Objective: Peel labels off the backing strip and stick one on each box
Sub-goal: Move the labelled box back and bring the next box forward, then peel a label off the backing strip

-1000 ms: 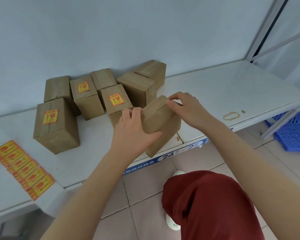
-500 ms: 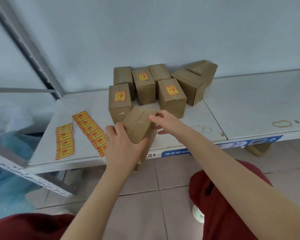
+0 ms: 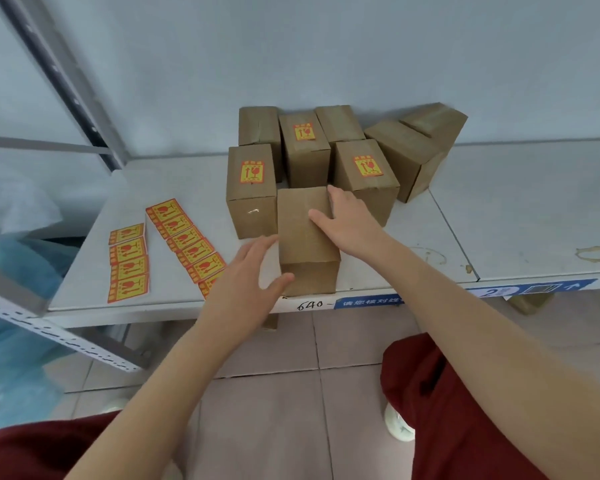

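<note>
**Shelf inventory: cardboard boxes, label strips, two hands**

1. Near box (image 3: 307, 233): plain brown corrugated cardboard, a tall cuboid with a matte top face and no label. We find it upright at the near edge of the shelf, just in front of the labelled boxes.
2. Left hand (image 3: 246, 282): open, fingers loosely spread beside the box's left face, thumb tip at its near face. We cannot tell whether the fingers touch.
3. Right hand (image 3: 352, 225): open, lying flat over the right edge of the box top, thumb on the top face, nothing gripped.
4. Labelled boxes: same cardboard, each topped with a yellow rectangular sticker printed in red. One stands left (image 3: 252, 195), one far (image 3: 303, 150), one right (image 3: 366, 181).
5. Unlabelled boxes: two against the wall (image 3: 258, 128) (image 3: 338, 123), and two more set askew at the far right (image 3: 406, 154) (image 3: 433, 121).
6. Label strips: glossy yellow-and-red labels on backing. We note a short strip (image 3: 129, 263) to the left and a longer diagonal strip (image 3: 186, 237) whose near end is hidden behind the left hand.
7. Shelf (image 3: 499, 216): smooth pale metal panels with a brown ring stain (image 3: 596, 253) at the right. Handwritten "640-" (image 3: 312, 304) and a blue printed tag (image 3: 368, 301) mark the front lip.
8. Surroundings: a plain pale wall, a grey perforated upright (image 3: 66, 81), a beige tiled floor (image 3: 274, 393), and dark red trousers (image 3: 447, 410) below.
</note>
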